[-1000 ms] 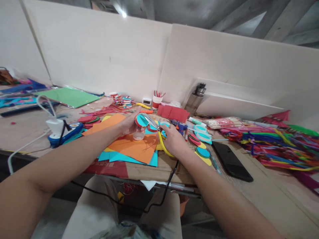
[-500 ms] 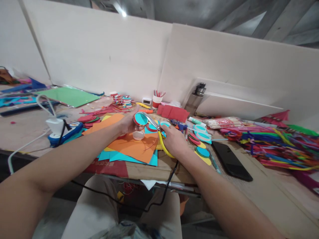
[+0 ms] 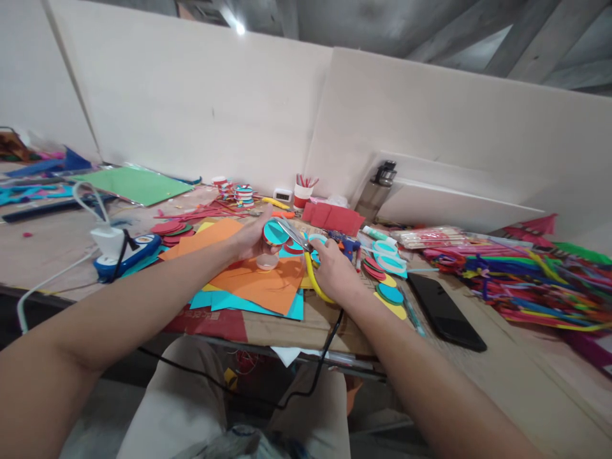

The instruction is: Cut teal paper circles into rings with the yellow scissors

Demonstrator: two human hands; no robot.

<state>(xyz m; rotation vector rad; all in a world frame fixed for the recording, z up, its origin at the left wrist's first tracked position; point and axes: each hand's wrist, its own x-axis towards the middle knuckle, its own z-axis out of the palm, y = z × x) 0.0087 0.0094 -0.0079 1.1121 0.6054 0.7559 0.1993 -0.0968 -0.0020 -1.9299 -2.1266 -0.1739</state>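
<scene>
In my left hand [image 3: 255, 241] is a small round drum-like piece [image 3: 275, 233] with a cyan paper face and a red band on its side. The fingers are closed around its edge. My right hand [image 3: 335, 271] grips a pair of scissors [image 3: 295, 236] by the yellow handles. The blades point left and reach the rim of the cyan face. Whether they are parted is too small to tell. Below the piece, a clear cup-like part [image 3: 266, 261] rests on orange paper sheets [image 3: 248, 284]. Cyan sheets [image 3: 248, 305] show from under the orange ones.
Cut paper circles [image 3: 389, 293], a black phone [image 3: 447, 312] and colourful pipe cleaners [image 3: 526, 280] lie to the right. A blue power strip [image 3: 127, 258] sits left. At the back stand a cup of red sticks [image 3: 303, 193] and a bottle [image 3: 377, 191]. A black cable [image 3: 320, 366] hangs over the front edge.
The drum-like piece has shifted slightly right and down and is tilted differently in my left hand. The scissor blades now lie across its upper right edge. My right hand has barely moved.
</scene>
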